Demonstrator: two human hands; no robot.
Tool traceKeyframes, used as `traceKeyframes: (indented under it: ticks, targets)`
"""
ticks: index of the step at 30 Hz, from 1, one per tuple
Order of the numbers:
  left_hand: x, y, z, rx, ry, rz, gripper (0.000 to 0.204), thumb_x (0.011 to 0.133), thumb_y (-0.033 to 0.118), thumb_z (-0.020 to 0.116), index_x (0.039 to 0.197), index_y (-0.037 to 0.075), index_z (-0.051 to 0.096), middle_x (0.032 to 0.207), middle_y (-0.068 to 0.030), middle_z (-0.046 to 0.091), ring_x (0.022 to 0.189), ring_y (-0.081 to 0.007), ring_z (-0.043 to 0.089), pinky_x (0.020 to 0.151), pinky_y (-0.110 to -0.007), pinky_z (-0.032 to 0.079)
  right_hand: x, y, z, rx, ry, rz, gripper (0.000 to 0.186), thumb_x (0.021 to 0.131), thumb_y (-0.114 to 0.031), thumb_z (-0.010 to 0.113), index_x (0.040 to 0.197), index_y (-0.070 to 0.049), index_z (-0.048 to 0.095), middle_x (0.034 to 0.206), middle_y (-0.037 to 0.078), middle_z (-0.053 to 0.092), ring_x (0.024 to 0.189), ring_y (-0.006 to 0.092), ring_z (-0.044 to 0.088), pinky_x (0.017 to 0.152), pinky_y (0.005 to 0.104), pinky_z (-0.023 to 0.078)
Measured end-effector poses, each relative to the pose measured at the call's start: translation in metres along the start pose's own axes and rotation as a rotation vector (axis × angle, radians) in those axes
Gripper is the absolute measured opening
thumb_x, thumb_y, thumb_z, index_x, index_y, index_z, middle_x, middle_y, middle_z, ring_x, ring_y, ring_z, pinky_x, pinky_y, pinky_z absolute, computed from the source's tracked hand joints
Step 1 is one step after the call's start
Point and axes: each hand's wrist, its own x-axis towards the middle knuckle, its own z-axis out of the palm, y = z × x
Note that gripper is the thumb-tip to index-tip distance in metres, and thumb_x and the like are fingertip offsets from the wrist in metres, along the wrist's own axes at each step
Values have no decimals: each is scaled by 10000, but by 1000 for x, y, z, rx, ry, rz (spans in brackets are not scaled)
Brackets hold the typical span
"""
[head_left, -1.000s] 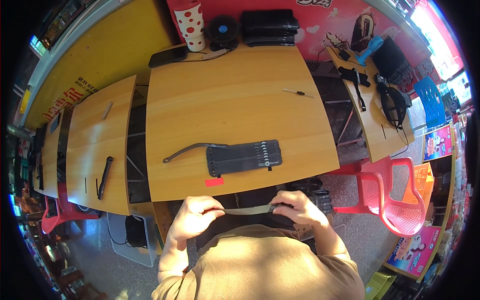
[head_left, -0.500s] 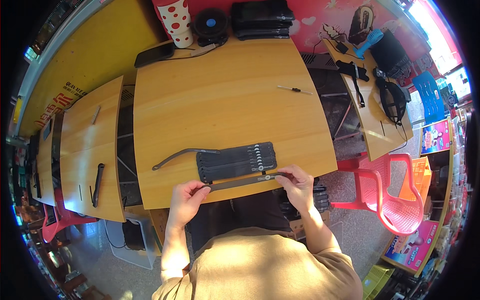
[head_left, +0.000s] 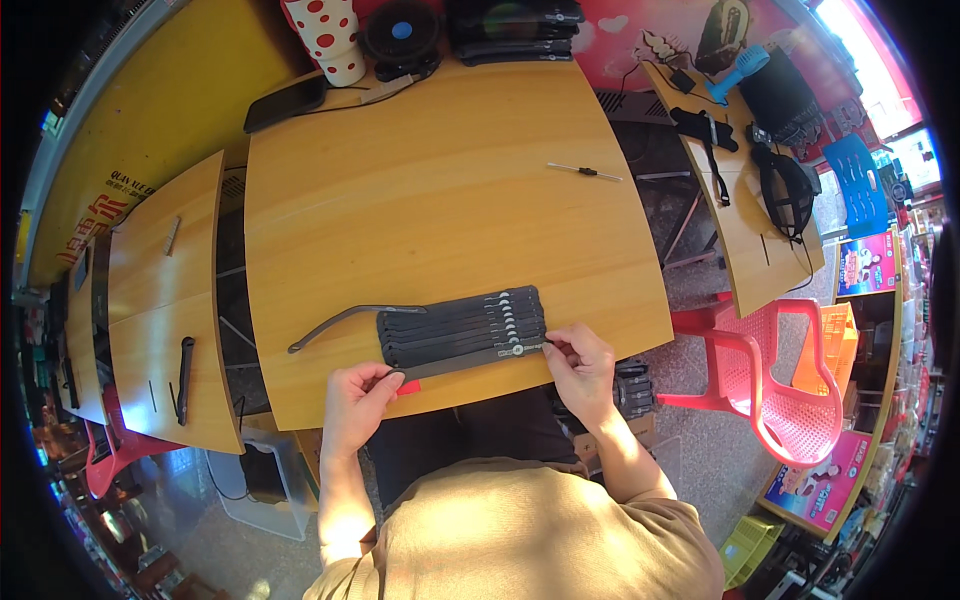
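Note:
A dark, flat strap (head_left: 448, 365) is stretched between my hands at the near edge of the wooden table (head_left: 430, 200). My left hand (head_left: 352, 405) pinches its left end, and my right hand (head_left: 583, 372) pinches its right end. The strap lies along the near side of a neat row of overlapping dark straps (head_left: 440, 325) with pale marks near their right ends. A small red piece (head_left: 408, 387) shows beside my left fingertips. Another dark strap (head_left: 345, 320), slightly curved, reaches out to the left from the row's far edge.
At the back stand a red-dotted white cup (head_left: 328, 40), a black fan (head_left: 402, 35), a phone (head_left: 285, 103) and stacked black packs (head_left: 515, 30). A thin rod (head_left: 585, 171) lies at the far right. A pink chair (head_left: 770, 375) stands to the right, a side table (head_left: 165, 320) left.
Both hands have moved the strap away from me, up against the row. The red piece has come into view by my left hand. The whole view has shifted slightly.

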Motion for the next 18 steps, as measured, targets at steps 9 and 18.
traceKeyframes:
  ticks: [9,18]
  targets:
    - [3,-2,0,17,0,10,120,906,90,702,862,-22,717,651,7,639,554,-32,526,502,-200,395,3,-3,1,-20,8,-52,148,814,141,642,925,47,671,757,71,562,585,94,536,497,220,393]
    - [2,-1,0,19,5,6,124,904,88,702,847,-22,715,637,6,637,549,-29,528,497,-199,393,2,-3,0,-7,-3,-16,134,833,131,634,936,57,677,774,33,553,618,43,525,513,182,385]
